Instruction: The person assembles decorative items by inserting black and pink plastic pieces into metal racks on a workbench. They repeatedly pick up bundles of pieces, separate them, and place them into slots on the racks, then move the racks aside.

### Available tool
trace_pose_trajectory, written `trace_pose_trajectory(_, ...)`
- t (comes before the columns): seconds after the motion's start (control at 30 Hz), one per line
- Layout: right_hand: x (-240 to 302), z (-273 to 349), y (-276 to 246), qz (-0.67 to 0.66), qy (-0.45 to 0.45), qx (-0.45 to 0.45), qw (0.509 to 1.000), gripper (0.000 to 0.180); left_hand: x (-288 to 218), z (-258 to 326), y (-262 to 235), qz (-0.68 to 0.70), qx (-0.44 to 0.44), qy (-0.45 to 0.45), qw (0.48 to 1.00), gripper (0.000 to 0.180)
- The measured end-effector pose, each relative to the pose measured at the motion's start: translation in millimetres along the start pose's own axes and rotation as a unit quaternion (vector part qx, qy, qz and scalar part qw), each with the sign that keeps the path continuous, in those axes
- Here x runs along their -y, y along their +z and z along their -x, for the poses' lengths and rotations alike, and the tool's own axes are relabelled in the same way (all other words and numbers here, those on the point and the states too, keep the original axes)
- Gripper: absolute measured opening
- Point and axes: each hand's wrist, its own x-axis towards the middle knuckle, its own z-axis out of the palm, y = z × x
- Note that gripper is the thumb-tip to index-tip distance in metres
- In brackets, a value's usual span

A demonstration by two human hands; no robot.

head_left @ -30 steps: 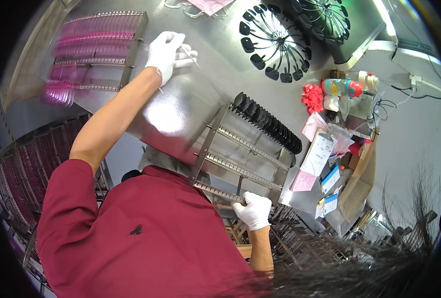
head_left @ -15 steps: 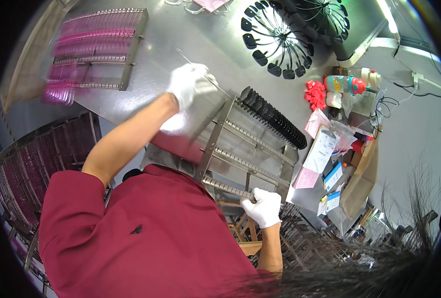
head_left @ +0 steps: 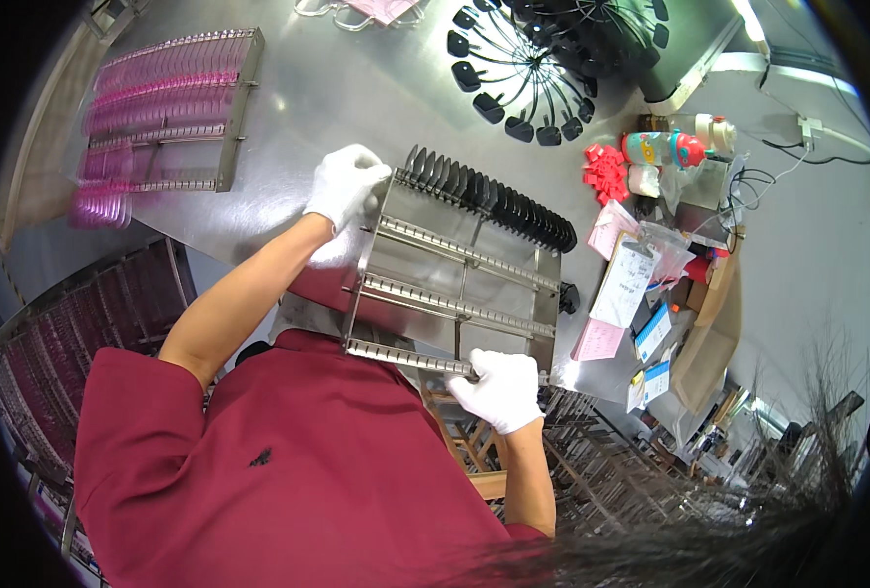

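While the metal rack [head_left: 454, 284] lies flat on the counter [head_left: 337, 108], its long axis runs between both hands. Left hand [head_left: 345, 184] fingers clasp the far corner; right hand [head_left: 500, 388] fingers grip the near rail.

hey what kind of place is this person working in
Probably a lens or optics production workshop: a steel worktable, a slotted metal rack loaded with dark round discs, and another rack of pink discs.

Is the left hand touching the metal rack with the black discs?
Touching. The head view shows the left hand in a white glove wrapped over the far corner of the metal rack.
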Motion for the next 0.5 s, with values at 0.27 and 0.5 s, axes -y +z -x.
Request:
trace_pose_trajectory(0.27, 20, -52, 67, -0.134, -0.067, -0.077, 0.986, 0.025, 25, -46, -48, -0.060, -0.096, 0.167, 0.979, 0.027)
trace_pose_trajectory(0.5, -91, -166, -29, 0.001, -0.028, -0.340, 0.940, 0.017, 34, -7, -39, -0.214, -0.110, 0.244, 0.940, 0.053)
